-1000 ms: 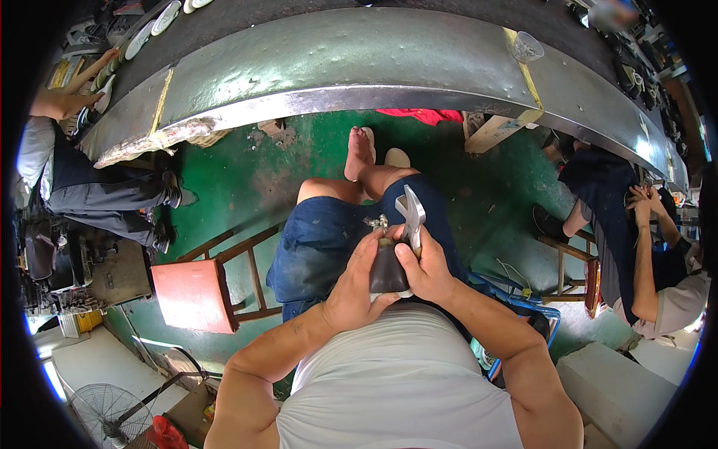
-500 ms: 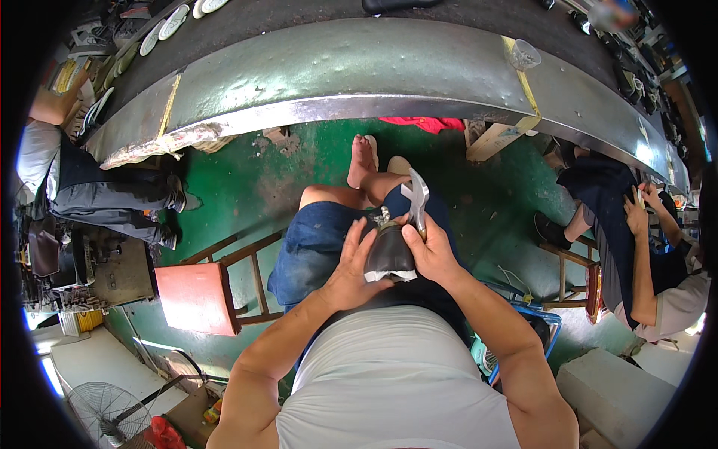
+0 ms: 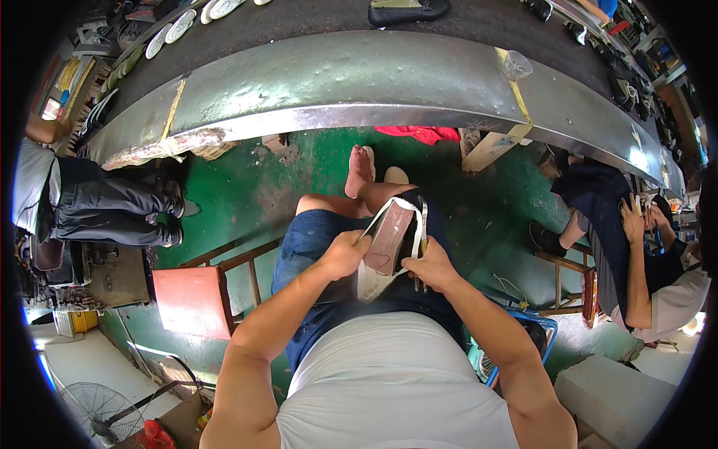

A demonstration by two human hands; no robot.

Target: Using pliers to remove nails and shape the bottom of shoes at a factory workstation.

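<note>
One shoe upper, sole side up, between two hands

Observed from the floor: the shoe upper (image 3: 391, 241) sits above the wearer's lap, between the hands. Left hand (image 3: 345, 254) clamped on its left edge; right hand (image 3: 434, 267) at the right edge, thumb against the pale rim, fingers closed round a metal hand tool (image 3: 423, 215) standing along that side. Hands apart, the piece spanning the gap.

Orientation: brown underside faces up; long axis runs away from the body, far end leaning to the right. Which end is the toe: cannot tell.

Count: shoe upper, 1; hand tool, 1; black shoe (image 3: 407, 11) on the workbench (image 3: 336, 71), far middle, 1; clear cup (image 3: 516, 66) on its metal edge, 1; co-workers, 2, one at left (image 3: 112, 200), one at right (image 3: 642, 247)
</note>
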